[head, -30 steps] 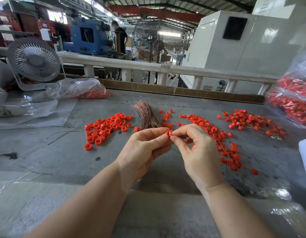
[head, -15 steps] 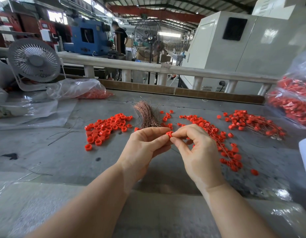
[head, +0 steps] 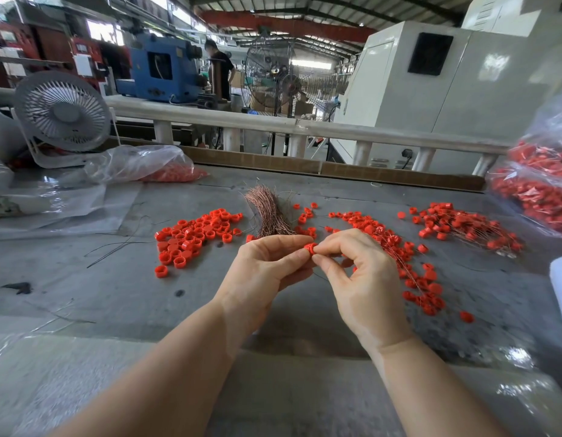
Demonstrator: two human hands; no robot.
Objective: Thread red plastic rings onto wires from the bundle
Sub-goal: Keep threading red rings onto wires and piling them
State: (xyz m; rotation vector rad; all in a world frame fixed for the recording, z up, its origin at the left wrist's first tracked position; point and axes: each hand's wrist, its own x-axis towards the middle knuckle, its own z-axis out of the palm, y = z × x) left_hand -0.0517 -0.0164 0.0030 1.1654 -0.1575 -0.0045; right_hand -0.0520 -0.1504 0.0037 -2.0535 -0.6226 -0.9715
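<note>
My left hand (head: 267,266) and my right hand (head: 358,272) meet above the table's middle, both pinching one red plastic ring (head: 310,248) between fingertips. A thin dark wire (head: 320,275) trails below the ring between the hands. The copper wire bundle (head: 270,212) lies just beyond my hands. A pile of loose red rings (head: 194,238) sits to the left. Rings strung on wires (head: 408,266) run along the right of my right hand, and another threaded heap (head: 465,227) lies farther right.
A grey table (head: 115,298) carries clear plastic bags (head: 137,165) at the back left and a small white fan (head: 62,115). A bag of red parts (head: 544,190) stands at the right edge. Stray wires (head: 122,247) lie left of the ring pile. A white rail (head: 304,127) borders the back.
Both hands stay almost in place, fingers shifting slightly on the ring they pinch together. Nothing on the table has moved.
</note>
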